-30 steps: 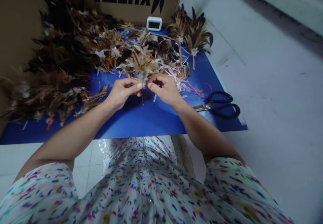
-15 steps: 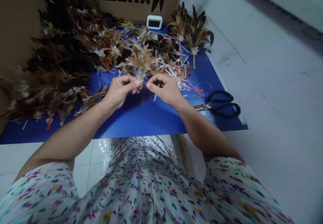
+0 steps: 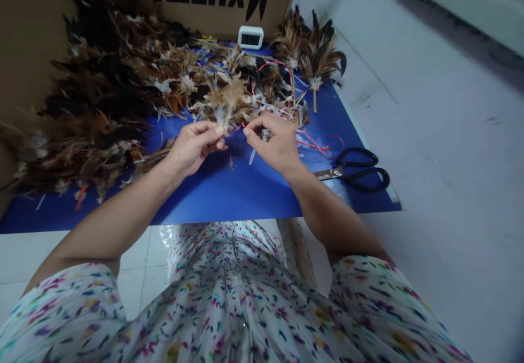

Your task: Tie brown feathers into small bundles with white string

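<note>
left grip [image 3: 195,144] pinches feathers [image 3: 225,103]; right grip [image 3: 279,142] pinches red string [image 3: 243,125]

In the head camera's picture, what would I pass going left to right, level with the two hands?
Brown feathers in a pile → left hand, pinching a feather tuft → red strand → right hand → black-handled scissors.

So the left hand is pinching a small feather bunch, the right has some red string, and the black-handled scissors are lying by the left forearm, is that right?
Not quite: the head view shows the black-handled scissors lying by the right forearm. The left hand does pinch a small feather bunch, and the right hand has some red string.
</note>
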The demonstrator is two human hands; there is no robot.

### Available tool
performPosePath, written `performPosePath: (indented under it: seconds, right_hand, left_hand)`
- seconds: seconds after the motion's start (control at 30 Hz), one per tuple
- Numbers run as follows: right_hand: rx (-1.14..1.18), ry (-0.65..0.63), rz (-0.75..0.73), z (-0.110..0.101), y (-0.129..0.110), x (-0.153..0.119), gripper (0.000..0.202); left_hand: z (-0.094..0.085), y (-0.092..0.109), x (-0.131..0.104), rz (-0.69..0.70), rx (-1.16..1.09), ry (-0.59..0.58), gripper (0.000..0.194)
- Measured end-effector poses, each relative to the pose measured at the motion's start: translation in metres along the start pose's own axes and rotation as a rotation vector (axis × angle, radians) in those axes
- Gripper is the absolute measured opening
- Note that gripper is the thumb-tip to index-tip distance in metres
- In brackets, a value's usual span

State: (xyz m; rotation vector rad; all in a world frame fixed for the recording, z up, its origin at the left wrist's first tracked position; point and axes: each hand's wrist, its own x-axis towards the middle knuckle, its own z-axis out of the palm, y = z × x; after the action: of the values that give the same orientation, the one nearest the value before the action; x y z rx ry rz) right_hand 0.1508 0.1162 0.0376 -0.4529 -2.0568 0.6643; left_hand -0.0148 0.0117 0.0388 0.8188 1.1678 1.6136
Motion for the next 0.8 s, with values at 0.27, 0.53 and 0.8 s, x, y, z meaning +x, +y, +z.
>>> performPosePath:
  seconds: [0.27,0.53,0.8]
  right_hand:
    - [-0.146,-0.029,-0.158,0.0043,0.0038,-0.0044,0.016]
    - [-0.107,-0.087,-0.135,0.0055,0.0025,-0.0055,0.016]
    - [-0.041,-0.110,-0.089,0.0024,-0.0010,-0.0038,0.016]
  left_hand:
    - [0.0017,-0.0023,-0.0033,-0.072,0.038,-0.027,0.032]
    - [0.0003,-0.0048,0.0010,-0.002,0.067,0.015,0.029]
    - [0.0002,-0.0051,0.0036,0.114,0.133,0.095,0.023]
